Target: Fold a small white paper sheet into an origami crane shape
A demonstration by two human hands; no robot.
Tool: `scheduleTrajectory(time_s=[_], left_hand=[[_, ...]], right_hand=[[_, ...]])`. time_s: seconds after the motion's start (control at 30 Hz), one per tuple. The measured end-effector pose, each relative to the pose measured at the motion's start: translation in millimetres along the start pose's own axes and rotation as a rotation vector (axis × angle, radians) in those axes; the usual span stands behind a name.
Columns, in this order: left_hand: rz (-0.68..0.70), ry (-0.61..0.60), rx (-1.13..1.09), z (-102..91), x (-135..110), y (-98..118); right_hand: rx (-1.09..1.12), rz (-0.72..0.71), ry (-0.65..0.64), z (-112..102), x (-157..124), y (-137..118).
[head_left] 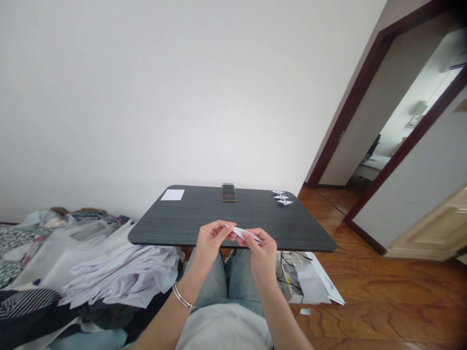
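Observation:
A slim folded piece of white paper [241, 232] is held between my two hands, just over the near edge of the dark table [197, 218]. My left hand [213, 234] pinches its left end between thumb and fingertips. At its right end, my right hand [261, 245] grips it, thumb on top, and the fingers cover part of the paper. Several white folded paper cranes [283, 197] stand in a short row at the table's far right. A flat white paper sheet [172, 195] lies at the far left corner.
A phone on a stand [228, 192] is at the table's back edge by the white wall. Piled clothes [120, 272] lie to the left. Below the table on the right, a box with cables [291, 277] and white papers [315, 282] rest on the wooden floor.

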State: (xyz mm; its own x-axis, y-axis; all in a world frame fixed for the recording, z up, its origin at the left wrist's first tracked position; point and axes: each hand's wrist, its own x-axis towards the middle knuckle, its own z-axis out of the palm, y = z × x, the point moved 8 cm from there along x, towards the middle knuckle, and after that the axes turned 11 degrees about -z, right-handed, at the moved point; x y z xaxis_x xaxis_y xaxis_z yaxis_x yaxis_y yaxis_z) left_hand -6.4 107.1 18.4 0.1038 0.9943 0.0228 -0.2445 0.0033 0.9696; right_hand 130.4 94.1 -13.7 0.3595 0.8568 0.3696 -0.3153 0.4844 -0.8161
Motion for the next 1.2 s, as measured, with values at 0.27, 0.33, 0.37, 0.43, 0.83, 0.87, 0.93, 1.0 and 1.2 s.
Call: scheduleTrajectory(time_s=[0.27, 0.33, 0.37, 0.43, 0.83, 0.87, 0.93, 1.0, 1.2], left_hand=[[0.007, 0.007, -0.009, -0.4, 2, -3], [-0.004, 0.005, -0.032, -0.8, 3, -5], [-0.012, 0.002, -0.05, -0.9, 3, -6], [-0.022, -0.012, -0.1, -0.8, 3, -7], [-0.05, -0.013, -0.115, 3.7, -1, -5], [-0.046, -0.007, -0.117, 3.4, -1, -4], [-0.033, -0.001, -0.116, 3.3, -2, -3], [-0.022, 0.001, -0.108, 3.7, -3, -1], [0.111, 0.041, -0.078, -2.5, -8, 12]], right_hand=[[0.001, -0.004, 0.0, 1, 0, 0], [0.0, -0.006, 0.0, 1, 0, 0], [-0.001, -0.009, 0.002, 1, 0, 0], [-0.006, -0.014, 0.011, 0, 1, 0], [-0.044, -0.038, 0.028, -1, -2, -6], [-0.052, -0.048, 0.027, -2, -2, -7], [-0.067, -0.073, 0.025, -2, -2, -9], [-0.074, -0.093, 0.027, -2, -2, -10], [-0.043, -0.099, 0.054, -4, -3, -13]])
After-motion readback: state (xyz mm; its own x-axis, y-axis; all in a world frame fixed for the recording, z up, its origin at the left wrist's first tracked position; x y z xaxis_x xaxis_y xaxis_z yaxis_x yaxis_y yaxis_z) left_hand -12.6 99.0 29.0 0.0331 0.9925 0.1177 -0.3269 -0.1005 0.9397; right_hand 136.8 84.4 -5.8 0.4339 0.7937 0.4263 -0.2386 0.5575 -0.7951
